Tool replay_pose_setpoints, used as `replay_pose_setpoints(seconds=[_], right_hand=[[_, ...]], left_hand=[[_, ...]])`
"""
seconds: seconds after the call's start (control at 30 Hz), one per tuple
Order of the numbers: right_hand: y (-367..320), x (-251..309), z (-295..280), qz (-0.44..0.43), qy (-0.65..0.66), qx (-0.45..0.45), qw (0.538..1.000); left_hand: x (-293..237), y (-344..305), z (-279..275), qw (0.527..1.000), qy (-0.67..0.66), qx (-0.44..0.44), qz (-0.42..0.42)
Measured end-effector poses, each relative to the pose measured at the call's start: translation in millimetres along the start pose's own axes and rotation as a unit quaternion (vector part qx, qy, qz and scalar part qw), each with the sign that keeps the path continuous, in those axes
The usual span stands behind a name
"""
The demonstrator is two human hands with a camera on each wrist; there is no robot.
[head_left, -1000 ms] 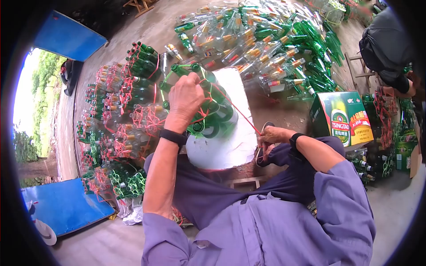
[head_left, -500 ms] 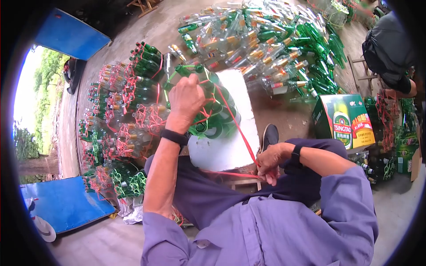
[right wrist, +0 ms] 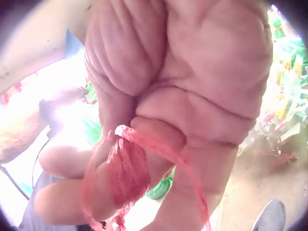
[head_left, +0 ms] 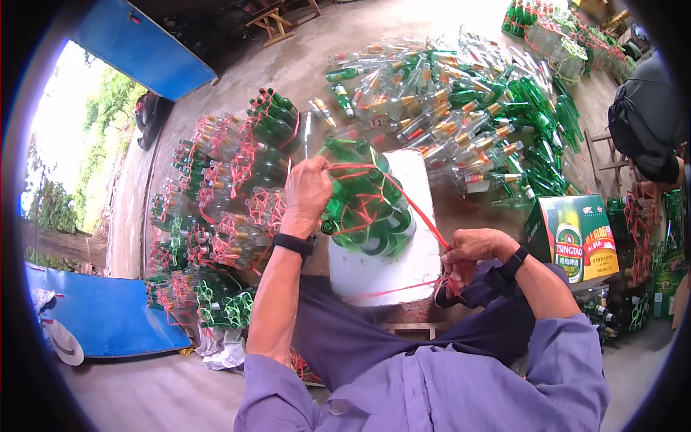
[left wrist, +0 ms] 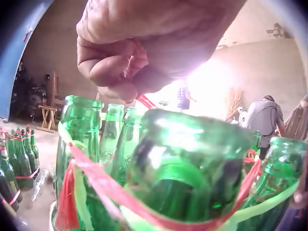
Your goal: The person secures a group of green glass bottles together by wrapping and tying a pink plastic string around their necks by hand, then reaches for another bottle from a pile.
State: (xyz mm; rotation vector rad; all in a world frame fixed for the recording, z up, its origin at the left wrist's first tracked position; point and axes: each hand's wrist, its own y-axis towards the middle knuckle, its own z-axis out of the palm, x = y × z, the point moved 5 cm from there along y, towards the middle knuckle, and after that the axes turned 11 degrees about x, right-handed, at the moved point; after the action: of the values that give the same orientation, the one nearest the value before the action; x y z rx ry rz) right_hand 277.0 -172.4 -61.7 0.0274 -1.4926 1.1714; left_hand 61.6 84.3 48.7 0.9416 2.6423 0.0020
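A bundle of green glass bottles [head_left: 392, 227] stands upright on a white-topped stand [head_left: 421, 194] between the person's knees. Red and light green string is looped around the bottle necks. At the bundle's left edge, the left hand [head_left: 308, 189] pinches red string [left wrist: 145, 101] with curled fingers, just above the bottle mouths [left wrist: 197, 137]. From there a red string [head_left: 425, 216] runs taut over the bottles to the right hand [head_left: 471, 248], which grips it off the stand's right side. A loose loop of this string [right wrist: 127, 168] crosses the right fingers in the right wrist view.
Loose clear and green bottles [head_left: 432, 108] lie heaped beyond the stand. Tied bottle bundles [head_left: 223, 194] crowd the left side. A Tsingtao carton [head_left: 576, 237] stands at the right, near another person [head_left: 648, 115] bending down. Blue panels [head_left: 108, 317] border the doorway.
The left hand has shifted from over the bundle to its left edge, uncovering the bottle tops. The right hand has moved forward, holding the string. The head view has turned, shifting the scene rightward and down.
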Motion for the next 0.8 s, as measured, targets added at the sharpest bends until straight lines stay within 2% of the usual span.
replay_pose_setpoints(seconds=[0.07, 0.17, 0.3, 0.37, 0.43, 0.5, 0.53, 0.57, 0.63, 0.67, 0.73, 0.8], right_hand=[[-2.2, -2.0, 2.0, 0.022, 0.105, 0.008, 0.994], [-6.1, -1.0, -6.1, 0.036, 0.096, -0.038, 0.994], [-13.8, -4.1, -20.6, 0.025, 0.091, -0.089, 0.992], [-14.8, -10.5, -32.8, -0.024, 0.134, -0.114, 0.984], [-17.4, -11.9, -46.4, -0.038, 0.137, -0.112, 0.983], [-23.9, 4.9, -58.8, -0.179, 0.280, -0.100, 0.938], [-29.3, 11.5, -64.9, -0.206, 0.306, -0.102, 0.924], [-32.9, 18.5, -70.1, -0.226, 0.307, -0.151, 0.912], [-36.6, 23.8, -80.2, -0.271, 0.391, -0.130, 0.870], [-36.1, 24.8, -81.4, -0.272, 0.390, -0.129, 0.870], [-40.3, 24.1, -91.6, -0.297, 0.363, -0.222, 0.855], [-38.2, 24.2, -95.9, -0.297, 0.373, -0.246, 0.844]], left_hand=[[1.9, 4.8, -0.7, 0.999, -0.043, 0.008, -0.019], [1.2, 9.9, -1.1, 0.997, -0.026, 0.036, -0.066], [21.4, 19.8, 16.8, 0.995, -0.002, 0.046, -0.088], [24.2, 20.0, 22.7, 0.995, 0.041, 0.054, -0.078], [25.2, 21.8, 24.4, 0.993, 0.054, 0.069, -0.078], [26.6, 22.6, 26.4, 0.991, 0.067, 0.085, -0.078], [26.2, 23.6, 27.2, 0.990, 0.079, 0.093, -0.070], [27.1, 24.8, 29.5, 0.989, 0.091, 0.101, -0.061], [30.3, 25.0, 34.0, 0.990, 0.082, 0.099, -0.059], [30.7, 24.8, 34.0, 0.991, 0.074, 0.097, -0.057], [32.1, 24.1, 34.0, 0.992, 0.058, 0.097, -0.055], [30.6, 25.1, 31.0, 0.993, 0.042, 0.096, -0.053]])
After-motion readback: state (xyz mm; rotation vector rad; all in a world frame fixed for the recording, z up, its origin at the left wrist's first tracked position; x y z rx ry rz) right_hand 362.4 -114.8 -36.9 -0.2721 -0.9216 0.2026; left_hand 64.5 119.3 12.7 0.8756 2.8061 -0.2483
